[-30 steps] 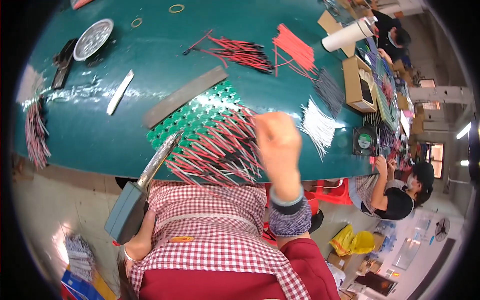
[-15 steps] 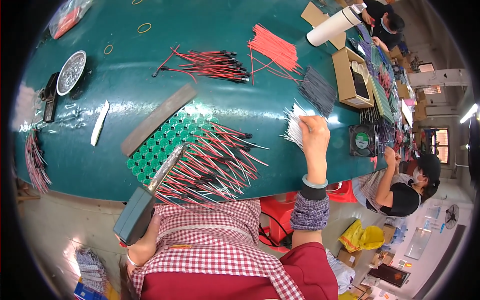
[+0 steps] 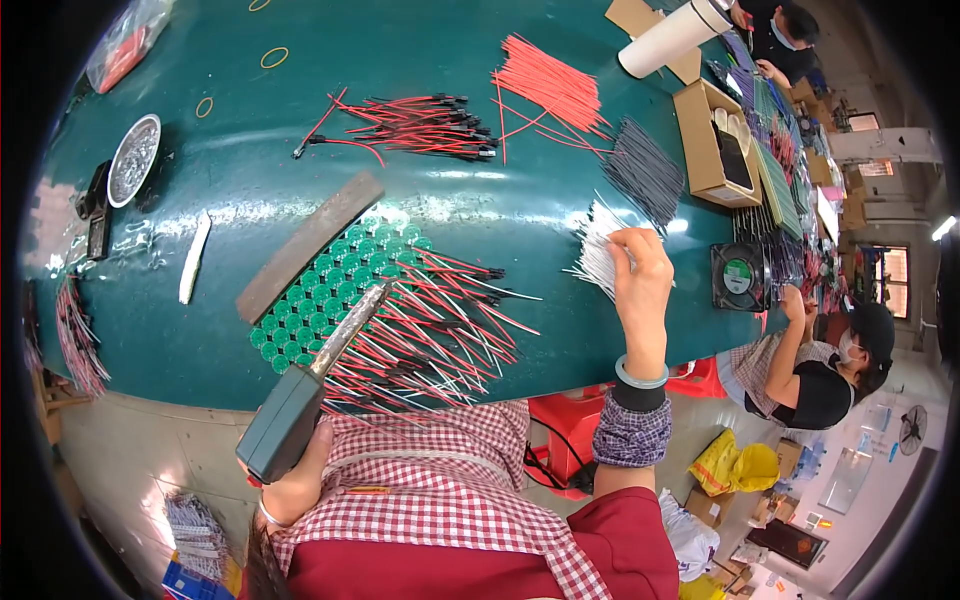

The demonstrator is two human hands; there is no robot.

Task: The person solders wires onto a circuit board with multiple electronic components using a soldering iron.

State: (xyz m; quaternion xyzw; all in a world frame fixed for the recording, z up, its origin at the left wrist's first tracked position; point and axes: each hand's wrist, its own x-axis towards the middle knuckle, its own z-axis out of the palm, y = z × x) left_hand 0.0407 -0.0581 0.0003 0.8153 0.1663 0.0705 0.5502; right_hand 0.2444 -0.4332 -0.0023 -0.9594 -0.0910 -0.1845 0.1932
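Note:
My left hand [image 3: 300,482] is wrapped round the dark grey handle of a soldering iron [image 3: 278,422]. Its metal barrel slants up over a panel of round green circuit boards [image 3: 315,300]. From the panel's right side fan many red, white and black wires [image 3: 435,335], reaching the table edge. My right hand [image 3: 643,285] is at a pile of short white wires [image 3: 598,250], thumb and fingertips pinched together on wire there; how many wires they hold is hidden. Beyond that pile lie black wires [image 3: 645,170] and red wires [image 3: 550,80].
A flat bar [image 3: 310,248] lies along the panel. Behind it is a bundle of red-black wires with connectors [image 3: 425,128]. A metal bowl [image 3: 134,160], a white strip [image 3: 196,258], a cardboard box [image 3: 705,150], a small fan [image 3: 738,277] and a white bottle [image 3: 675,38] surround the work. Two people sit rightward.
The view has shifted slightly. My right hand stays at the white wires with its fingers pinched. The soldering iron remains in my left hand, its tip a little further right over the panel.

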